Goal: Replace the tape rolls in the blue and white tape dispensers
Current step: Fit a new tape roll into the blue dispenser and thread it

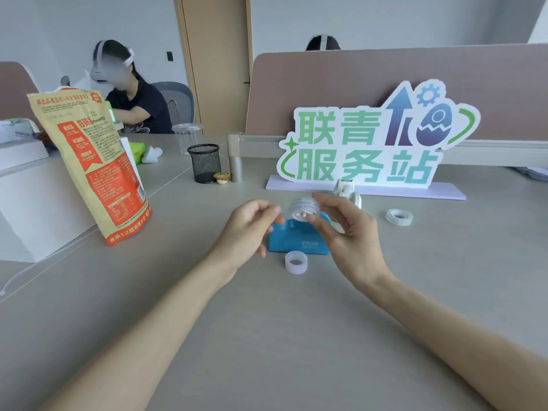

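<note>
My right hand (347, 232) holds a clear tape roll (304, 209) with a white core up above the blue tape dispenser (299, 241), which lies on the table. My left hand (249, 229) hovers just left of the roll with thumb and fingertips pinched together; whether it pinches the tape's end I cannot tell. A second, frosted roll (296, 262) stands on the table just in front of the blue dispenser. The white tape dispenser (347, 189) stands behind my right hand, partly hidden. A third roll (399, 216) lies flat to the right.
A large cut-out sign (370, 143) on a lilac base stands at the back. A black mesh pen cup (204, 163) and small pudding cup (221, 177) sit back left. An orange snack bag (98, 170) stands at left. A person with a headset sits far left.
</note>
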`<state>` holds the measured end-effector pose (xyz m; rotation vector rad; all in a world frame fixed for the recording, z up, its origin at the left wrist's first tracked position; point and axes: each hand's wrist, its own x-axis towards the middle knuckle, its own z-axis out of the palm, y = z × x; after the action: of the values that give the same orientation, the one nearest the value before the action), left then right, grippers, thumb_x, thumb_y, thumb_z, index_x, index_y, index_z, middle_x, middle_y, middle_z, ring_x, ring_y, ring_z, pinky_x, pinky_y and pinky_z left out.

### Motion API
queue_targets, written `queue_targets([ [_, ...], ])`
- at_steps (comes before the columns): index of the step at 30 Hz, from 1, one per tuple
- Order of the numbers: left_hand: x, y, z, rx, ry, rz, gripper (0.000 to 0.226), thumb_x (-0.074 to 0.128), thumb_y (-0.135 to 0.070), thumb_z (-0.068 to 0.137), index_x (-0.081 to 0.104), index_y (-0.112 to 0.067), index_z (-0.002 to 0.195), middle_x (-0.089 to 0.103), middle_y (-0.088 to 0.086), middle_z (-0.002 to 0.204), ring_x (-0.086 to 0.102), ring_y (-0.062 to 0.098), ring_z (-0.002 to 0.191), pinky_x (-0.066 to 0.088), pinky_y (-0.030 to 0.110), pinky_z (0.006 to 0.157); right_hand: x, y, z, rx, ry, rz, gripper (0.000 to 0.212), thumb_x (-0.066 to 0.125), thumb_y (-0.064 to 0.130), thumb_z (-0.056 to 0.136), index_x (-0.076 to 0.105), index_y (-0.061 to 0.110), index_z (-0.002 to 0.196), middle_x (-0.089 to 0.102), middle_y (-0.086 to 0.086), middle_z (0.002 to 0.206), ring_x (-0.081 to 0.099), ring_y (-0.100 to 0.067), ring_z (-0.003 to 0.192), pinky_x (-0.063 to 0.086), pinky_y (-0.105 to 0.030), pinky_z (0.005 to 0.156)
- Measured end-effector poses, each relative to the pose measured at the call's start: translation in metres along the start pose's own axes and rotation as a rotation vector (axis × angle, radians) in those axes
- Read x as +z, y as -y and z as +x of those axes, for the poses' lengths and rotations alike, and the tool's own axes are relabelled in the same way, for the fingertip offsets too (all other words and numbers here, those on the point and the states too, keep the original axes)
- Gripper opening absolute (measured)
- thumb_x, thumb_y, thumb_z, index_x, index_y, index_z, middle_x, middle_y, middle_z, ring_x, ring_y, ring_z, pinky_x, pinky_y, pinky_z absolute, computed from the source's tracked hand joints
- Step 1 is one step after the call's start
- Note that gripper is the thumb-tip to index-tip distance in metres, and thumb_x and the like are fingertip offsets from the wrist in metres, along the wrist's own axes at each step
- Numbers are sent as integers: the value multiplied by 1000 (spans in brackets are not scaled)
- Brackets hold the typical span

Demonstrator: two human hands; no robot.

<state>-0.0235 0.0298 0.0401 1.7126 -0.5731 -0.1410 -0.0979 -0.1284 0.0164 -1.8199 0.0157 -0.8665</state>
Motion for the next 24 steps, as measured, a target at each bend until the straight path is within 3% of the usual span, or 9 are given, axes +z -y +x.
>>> queue_targets([
  [4,13,8,24,218,-104,162,10,51,-21,96,55,-20,88,59,-9,87,52,-6,75,41,11,70,-11,-11,12,23,-36,-90,23,67,17,89,66,22,112,70,13,109,61,-4,111,47,-20,93],
  [6,20,20,29,263,-157,242,9,50,-20,96,55,-19,88,54,-11,88,53,8,91,37,17,78,-12,-18,14,39,-36,-102,22,67,19,89,66,22,112,70,13,110,62,-4,111,48,-21,93],
  [9,32,35,33,292,-267,296,10,50,-15,95,57,-9,90,51,-2,95,50,23,99,32,18,81,-11,-24,16,50,-15,-97,22,68,20,89,65,23,111,70,14,108,62,-1,109,46,-14,92],
  [16,36,44,35,308,-326,239,11,56,-22,93,60,-13,87,52,-2,95,55,21,95,44,32,88,-10,-31,19,31,-18,-152,20,64,19,92,66,25,110,67,20,104,60,-6,105,42,-18,95],
  [20,37,44,34,304,-310,232,12,59,-21,92,62,-12,84,52,-2,95,55,21,96,43,27,87,-12,-32,20,53,-5,-152,21,62,19,92,67,23,112,70,13,105,61,-7,104,44,-22,95],
  [24,36,44,33,307,-289,228,7,63,-19,89,64,-15,83,53,-3,94,54,17,94,37,8,81,-13,-32,19,85,18,-142,19,61,23,92,67,26,110,71,14,106,61,-8,106,45,-27,98],
])
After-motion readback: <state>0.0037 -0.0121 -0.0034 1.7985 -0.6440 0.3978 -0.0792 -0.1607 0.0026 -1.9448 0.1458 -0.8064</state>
